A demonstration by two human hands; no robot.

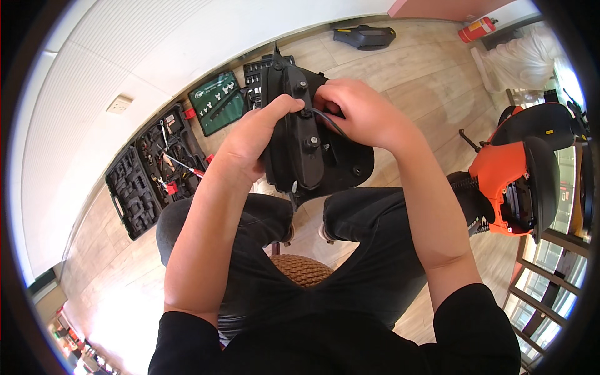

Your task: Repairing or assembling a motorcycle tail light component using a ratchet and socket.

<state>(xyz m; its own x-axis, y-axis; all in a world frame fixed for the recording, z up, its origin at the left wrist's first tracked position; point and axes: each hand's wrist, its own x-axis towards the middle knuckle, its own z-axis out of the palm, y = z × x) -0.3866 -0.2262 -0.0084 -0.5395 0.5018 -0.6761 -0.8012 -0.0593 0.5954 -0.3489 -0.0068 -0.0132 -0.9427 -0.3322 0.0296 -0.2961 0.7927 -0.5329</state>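
Above my knees I hold a black plastic fender-like part (347,164), tilted up toward me. A long rounded black bar (306,167) lies along it, with two metal bolts sticking out. My left hand (257,134) is closed round the part's left side, its thumb pressing on the bar near the middle. A thin black cable (326,118) comes out of the bar between the bolts. My right hand (353,112) is closed over the cable, fingers curled in against the part; their tips are partly hidden.
An open black tool case (140,190) with a screwdriver lies left, beside a green wrench pouch (219,103) and a socket set (253,74). A black plastic cover (364,37) lies on the far floor near a fire extinguisher (477,29). An orange-and-black scooter (500,175) stands right.
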